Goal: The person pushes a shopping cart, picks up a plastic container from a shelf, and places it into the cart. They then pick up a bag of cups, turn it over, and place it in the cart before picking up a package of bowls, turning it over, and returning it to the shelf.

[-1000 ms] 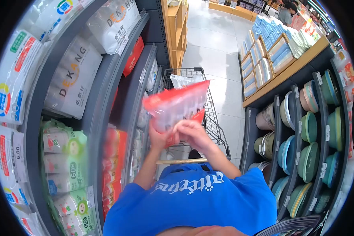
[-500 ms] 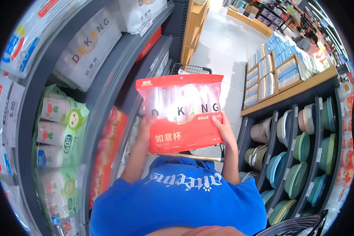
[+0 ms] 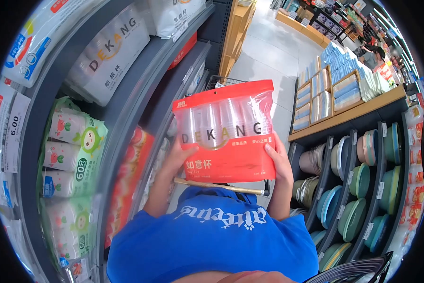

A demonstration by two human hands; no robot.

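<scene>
A red and clear plastic pack of disposable cups (image 3: pixel 227 134), printed "DEKANG", is held up in front of my chest with its front facing me. My left hand (image 3: pixel 178 158) grips its left edge, thumb on the front face. On the opposite edge my right hand (image 3: pixel 279 158) does the same, thumb pressed near the corner of the printed panel. The fingers behind the pack are hidden. Clear cups show through its upper half.
Left shelves (image 3: pixel 127 85) carry white DEKANG packs (image 3: pixel 109 56) and green packs of paper cups (image 3: pixel 73 151). A shopping cart (image 3: pixel 223 81) stands behind the held pack. At right, a rack holds plastic basins (image 3: pixel 353 217) below folded blue towels (image 3: pixel 344 70). A person (image 3: pixel 370 54) is far off.
The pack has shifted slightly right and tilted, its right side now higher. My left hand has moved right with it, its thumb now plainly on the front. Both hands keep hold.
</scene>
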